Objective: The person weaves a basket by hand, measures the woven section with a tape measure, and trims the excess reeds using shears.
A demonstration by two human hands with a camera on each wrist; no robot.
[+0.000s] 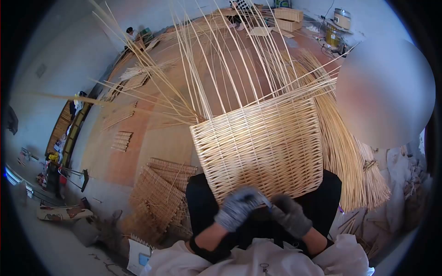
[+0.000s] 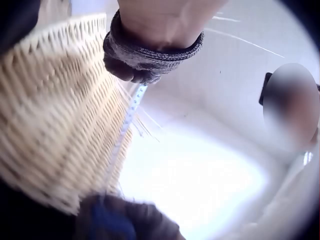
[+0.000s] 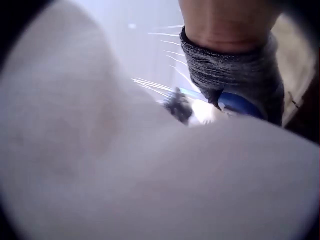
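Note:
A woven wicker panel (image 1: 260,149) leans across the person's lap, long loose strands fanning from its far edge. At the near edge, the gloved left hand (image 1: 238,209) pinches the end of a measuring tape's blade (image 2: 131,112). The blade runs between the hands, close beside the panel in the left wrist view. The gloved right hand (image 1: 291,216) grips the blue case of the tape measure (image 3: 241,104), which its fingers partly cover. Pale cloth fills most of the right wrist view.
Woven panels (image 1: 161,191) lie stacked on the floor at left. A big bundle of straw-coloured strands (image 1: 347,165) lies at right. A low bench or shelf (image 1: 69,129) stands by the left wall, and boxes (image 1: 289,18) sit at the back. Other people are in the room.

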